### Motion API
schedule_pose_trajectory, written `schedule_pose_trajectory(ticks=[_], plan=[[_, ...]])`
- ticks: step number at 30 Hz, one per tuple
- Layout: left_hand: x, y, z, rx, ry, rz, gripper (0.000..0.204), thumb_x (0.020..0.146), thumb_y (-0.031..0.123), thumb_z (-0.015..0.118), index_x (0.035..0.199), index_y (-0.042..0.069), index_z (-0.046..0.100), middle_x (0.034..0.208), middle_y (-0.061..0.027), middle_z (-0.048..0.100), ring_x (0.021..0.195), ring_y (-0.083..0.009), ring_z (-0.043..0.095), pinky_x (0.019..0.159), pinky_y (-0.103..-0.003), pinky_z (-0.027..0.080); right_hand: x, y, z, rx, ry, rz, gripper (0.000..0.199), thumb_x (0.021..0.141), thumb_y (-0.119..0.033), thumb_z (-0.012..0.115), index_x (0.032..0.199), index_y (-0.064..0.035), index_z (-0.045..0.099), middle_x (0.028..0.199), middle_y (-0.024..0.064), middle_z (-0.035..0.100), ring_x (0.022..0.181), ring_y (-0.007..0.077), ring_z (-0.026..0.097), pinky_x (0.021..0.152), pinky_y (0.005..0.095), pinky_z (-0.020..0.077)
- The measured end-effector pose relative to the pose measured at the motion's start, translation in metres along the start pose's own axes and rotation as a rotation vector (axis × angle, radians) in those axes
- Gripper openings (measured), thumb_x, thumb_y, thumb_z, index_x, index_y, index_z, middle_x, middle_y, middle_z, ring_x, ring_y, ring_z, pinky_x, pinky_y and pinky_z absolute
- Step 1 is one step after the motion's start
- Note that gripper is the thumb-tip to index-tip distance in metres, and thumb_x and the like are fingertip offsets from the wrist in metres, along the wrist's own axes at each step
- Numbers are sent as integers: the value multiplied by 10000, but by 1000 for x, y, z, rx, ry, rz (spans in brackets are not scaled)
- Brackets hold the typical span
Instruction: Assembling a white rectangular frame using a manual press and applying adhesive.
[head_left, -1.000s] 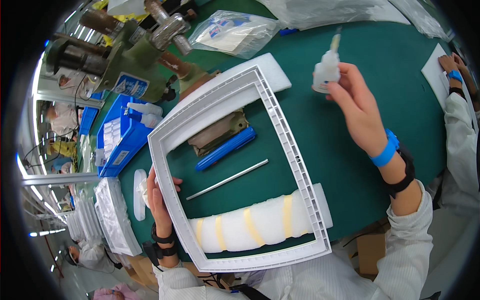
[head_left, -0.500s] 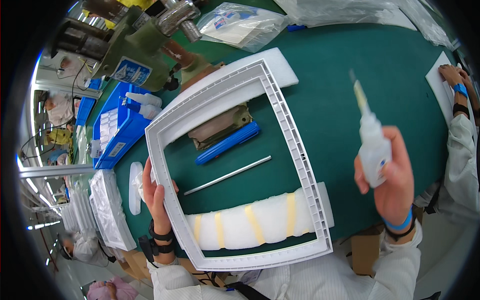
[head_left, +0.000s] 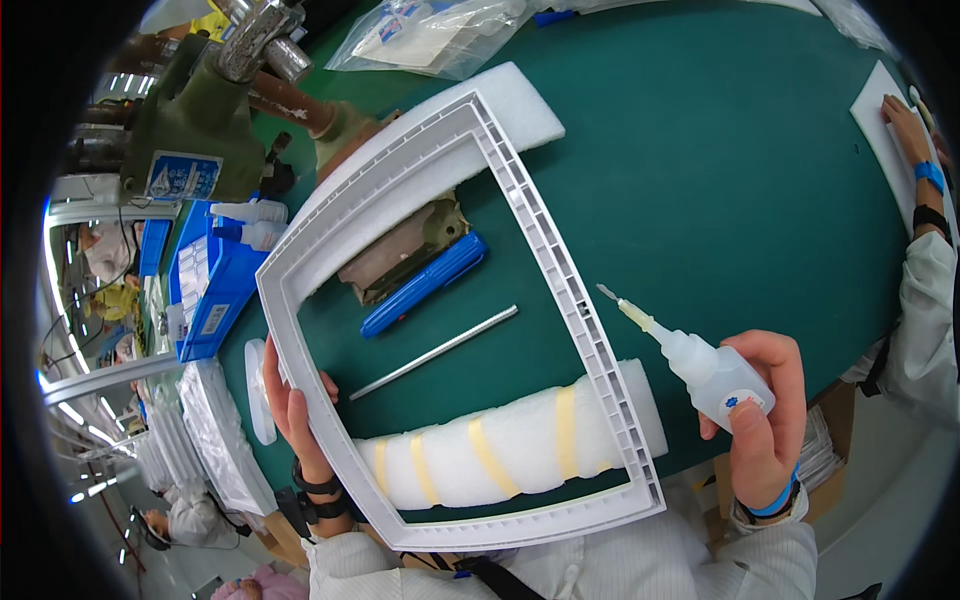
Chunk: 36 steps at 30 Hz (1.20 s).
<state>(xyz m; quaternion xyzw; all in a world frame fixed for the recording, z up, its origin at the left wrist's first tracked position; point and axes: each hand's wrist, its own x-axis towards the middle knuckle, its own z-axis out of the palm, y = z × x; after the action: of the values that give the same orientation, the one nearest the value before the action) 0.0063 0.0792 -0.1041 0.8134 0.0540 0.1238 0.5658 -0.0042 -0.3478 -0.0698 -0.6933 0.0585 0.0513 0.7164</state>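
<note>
My left hand [head_left: 298, 415] grips the left side of a white plastic frame [head_left: 545, 235], thumb on the near face and fingers curled behind. The frame rests on a white foam pad [head_left: 522, 105] at the far end and a foam roll [head_left: 525, 445] banded with yellowish tape at the near end. In my right hand [head_left: 765, 440] is a translucent squeeze bottle [head_left: 700, 368], tilted so its thin nozzle points up-left at the frame's ribbed right side, just apart from it. Within the frame's opening lie a blue marker pen [head_left: 425, 283], a metal rod [head_left: 435, 352] and a worn olive-brown block [head_left: 405, 250].
A green press-like machine [head_left: 190, 150] stands at far left. Beside it is a blue bin [head_left: 215, 310] with bottles. Plastic bags [head_left: 430, 40] lie at the back of the green table [head_left: 720, 180]. At far right, another person's hand [head_left: 908, 130] rests on a white sheet.
My right hand has brought the bottle down and left, tipping its nozzle from upright toward the frame's right side. My left hand keeps its hold. The whole view has shifted slightly.
</note>
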Motion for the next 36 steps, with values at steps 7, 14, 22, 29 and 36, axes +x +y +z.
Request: schedule_pose_trajectory(ticks=[7,14,22,29,36], plan=[[2,-1,0,14,-17,24,732,916,357,508,1485,-17,240,1315,-154,499,704,-143,578,571,-248,470,-4,1,2,-49,37,-56,401,889,-128,559,1221,59,435,872,118,637,701,95,538,629,233,428],[0,-4,-5,14,-27,14,727,921,361,501,1487,-14,241,1276,-155,518,706,-143,580,569,-245,469,-4,2,0,-140,-13,-112,384,861,-85,579,1198,62,470,753,83,634,640,73,534,587,222,417],[1,1,2,23,-21,18,732,923,375,506,1488,-11,245,1181,-143,558,712,-139,575,576,-244,460,1,-9,-4,-346,-56,-277,399,812,-89,633,1163,64,519,729,88,649,587,82,572,549,210,437],[0,7,2,38,-30,6,731,918,377,497,1491,0,245,1049,-122,579,696,-129,558,577,-239,445,9,-28,1,-464,-3,-374,354,755,-98,695,1063,52,607,825,125,697,628,123,662,562,225,506],[2,11,11,47,-2,13,732,906,368,498,1493,6,252,973,-114,589,678,-126,552,569,-238,442,11,-37,3,-506,-10,-373,354,721,-96,728,1037,31,637,880,118,708,628,146,686,560,224,521]])
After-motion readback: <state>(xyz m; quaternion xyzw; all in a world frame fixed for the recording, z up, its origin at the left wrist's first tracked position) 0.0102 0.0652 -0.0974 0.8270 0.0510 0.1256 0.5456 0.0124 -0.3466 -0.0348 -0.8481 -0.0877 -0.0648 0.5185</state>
